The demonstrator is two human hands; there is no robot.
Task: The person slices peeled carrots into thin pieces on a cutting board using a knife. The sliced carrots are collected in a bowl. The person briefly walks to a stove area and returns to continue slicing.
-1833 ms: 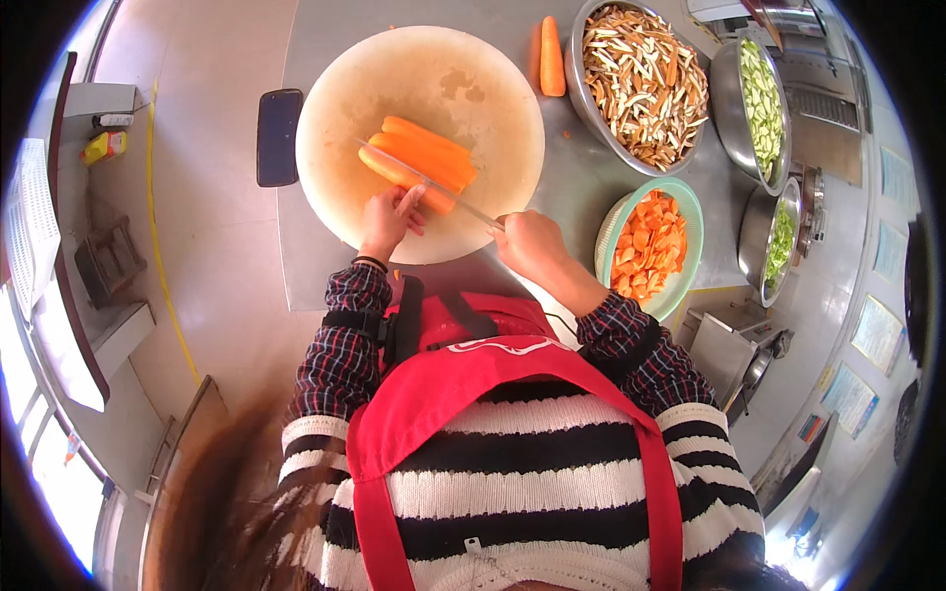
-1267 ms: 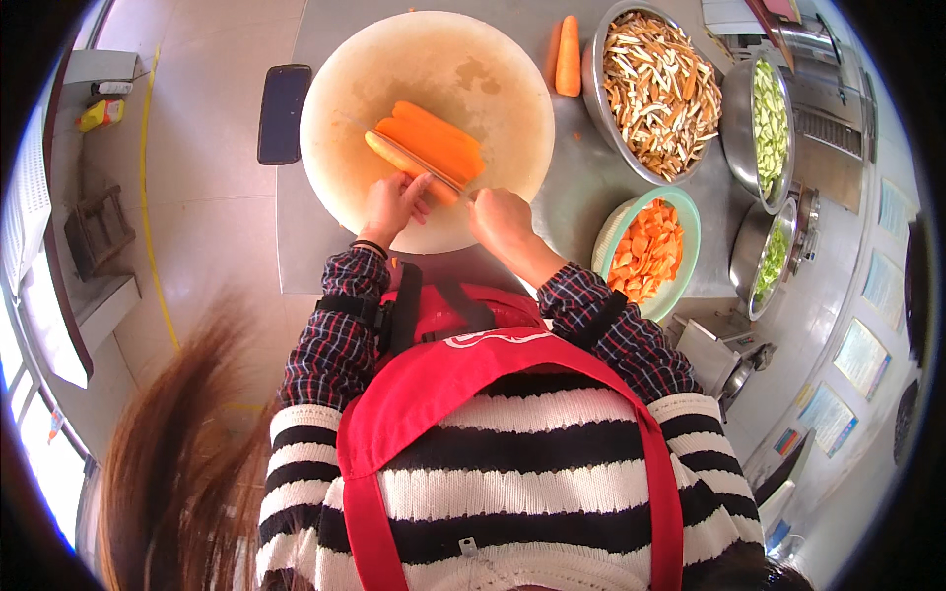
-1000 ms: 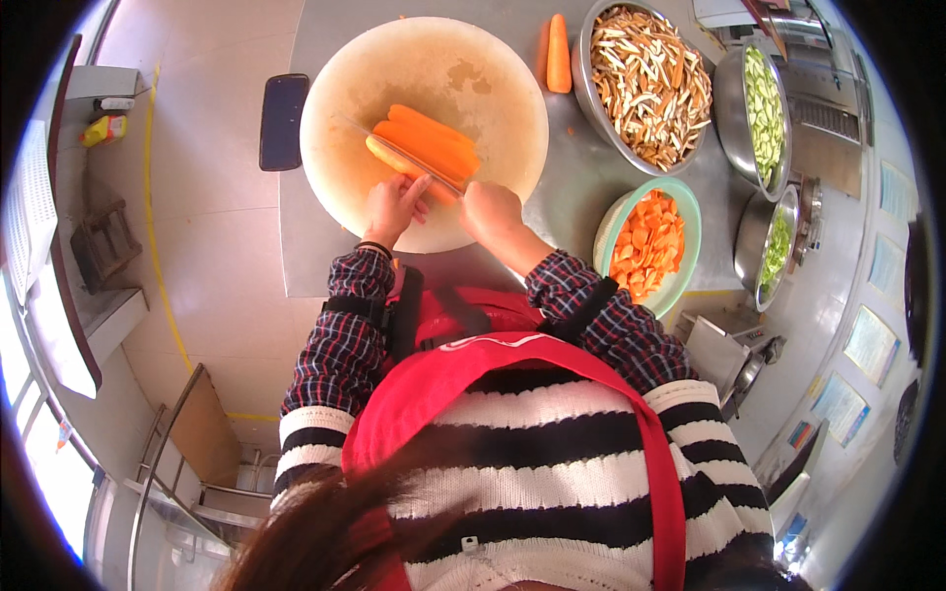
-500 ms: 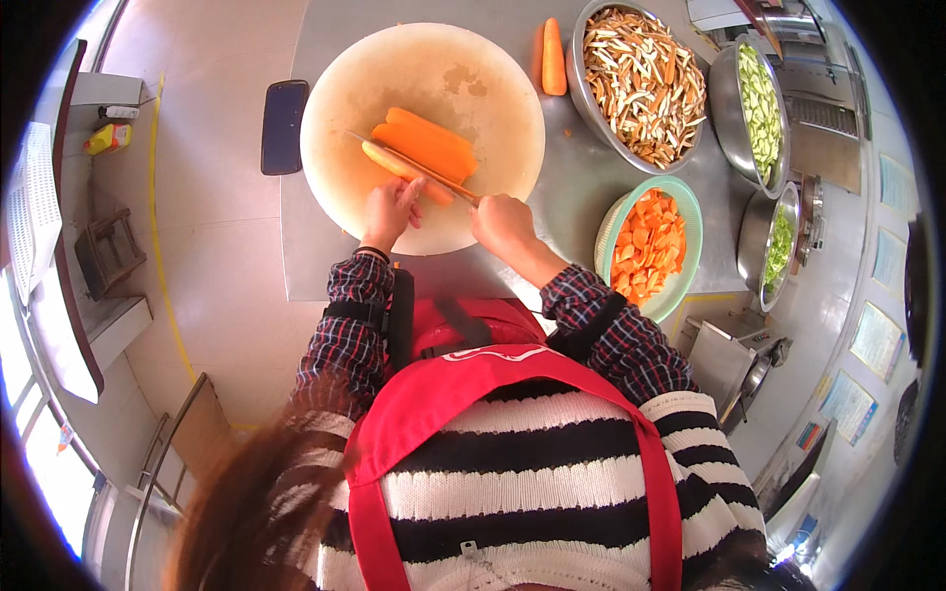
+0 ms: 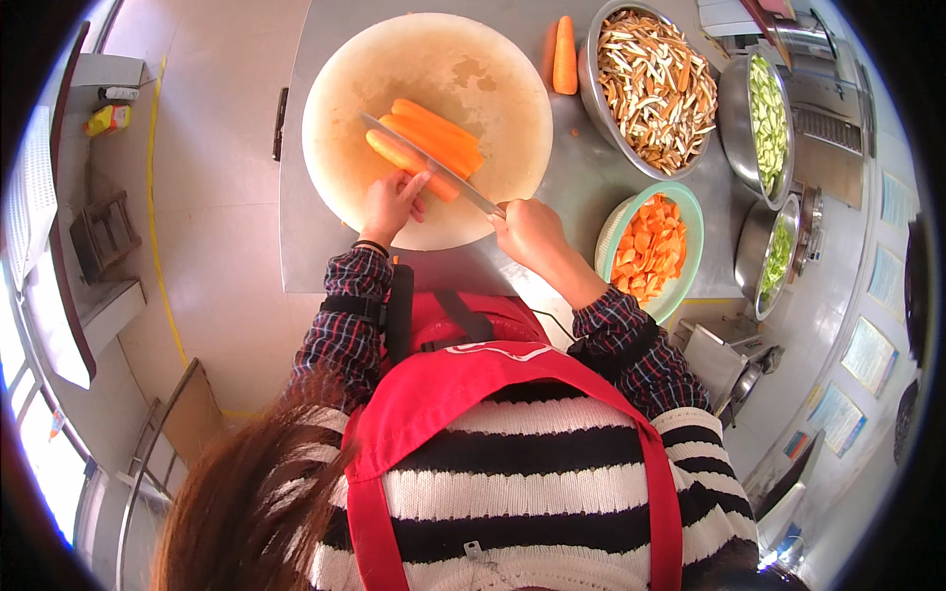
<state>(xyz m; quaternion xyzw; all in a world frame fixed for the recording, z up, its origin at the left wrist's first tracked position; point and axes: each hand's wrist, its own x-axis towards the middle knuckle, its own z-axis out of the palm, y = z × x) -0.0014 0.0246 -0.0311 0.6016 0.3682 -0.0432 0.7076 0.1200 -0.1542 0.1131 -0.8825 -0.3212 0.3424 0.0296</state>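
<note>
On the round cutting board (image 5: 345,89), a peeled carrot (image 5: 394,150) lies slanted, with my left hand (image 5: 394,202) closed on its near side, fingertips pressed against it. My right hand (image 5: 532,231) is wrapped around the handle of a kitchen knife (image 5: 479,200). Its long blade runs up and left along the carrot, its broad face tilted into view. Just beyond the blade, long flat carrot slices (image 5: 434,133) lie side by side. How deep the edge sits in the carrot cannot be made out.
A whole carrot (image 5: 565,59) rests right of the board. Steel bowls hold brown-and-white strips (image 5: 655,89), pale green slices (image 5: 767,123) and green pieces (image 5: 778,251). Cut orange chunks fill a green basket (image 5: 700,236). At the metal table's (image 5: 296,227) left edge is a thin dark object (image 5: 281,124).
The knife has turned to show more blade, and my right hand has shifted slightly right. The slices lie more spread. The phone's broad dark face left of the board now appears as a narrow edge.
</note>
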